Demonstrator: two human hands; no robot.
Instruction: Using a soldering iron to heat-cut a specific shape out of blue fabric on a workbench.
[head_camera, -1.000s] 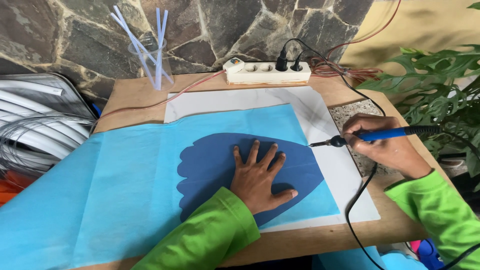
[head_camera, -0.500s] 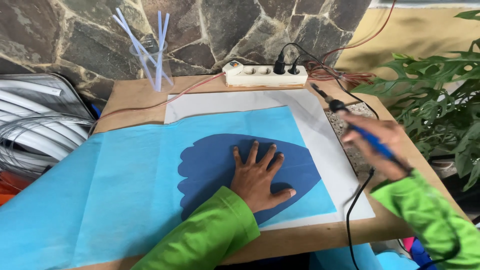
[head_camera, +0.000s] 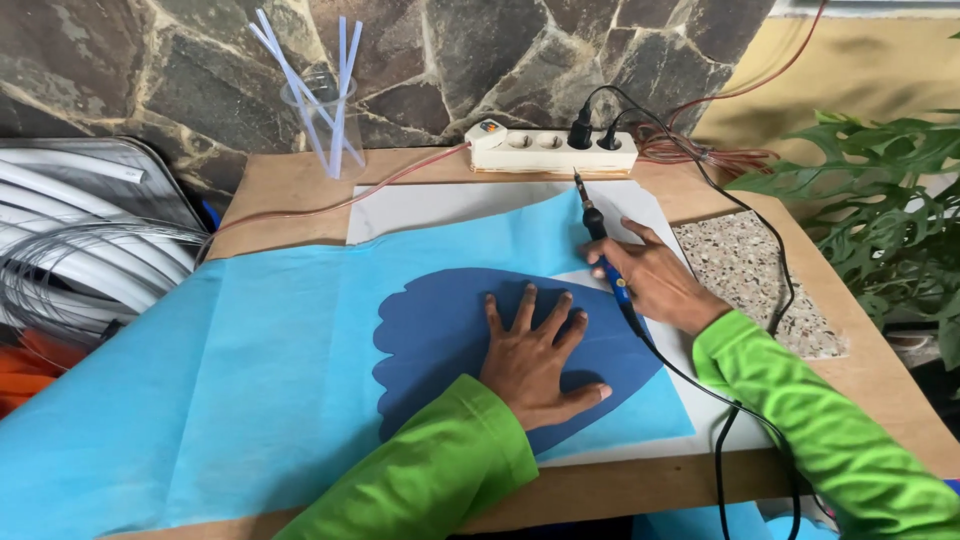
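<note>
My left hand lies flat, fingers spread, on a dark blue scalloped shape. That shape rests on a light blue sheet, which covers a white board. My right hand grips a blue corded pen-like heating tool just right of the dark shape's upper edge. The tool's metal tip points up and away, toward the power strip. Both arms wear bright green sleeves.
A white power strip with two black plugs sits at the table's far edge, beside a clear cup of pale straws. A speckled stone tile lies to the right, with a leafy plant beyond. White tubing is coiled at left.
My right hand has swung the tool from the right side in over the sheet, with its tip now pointing away from me. My left hand has stayed flat on the dark blue shape.
</note>
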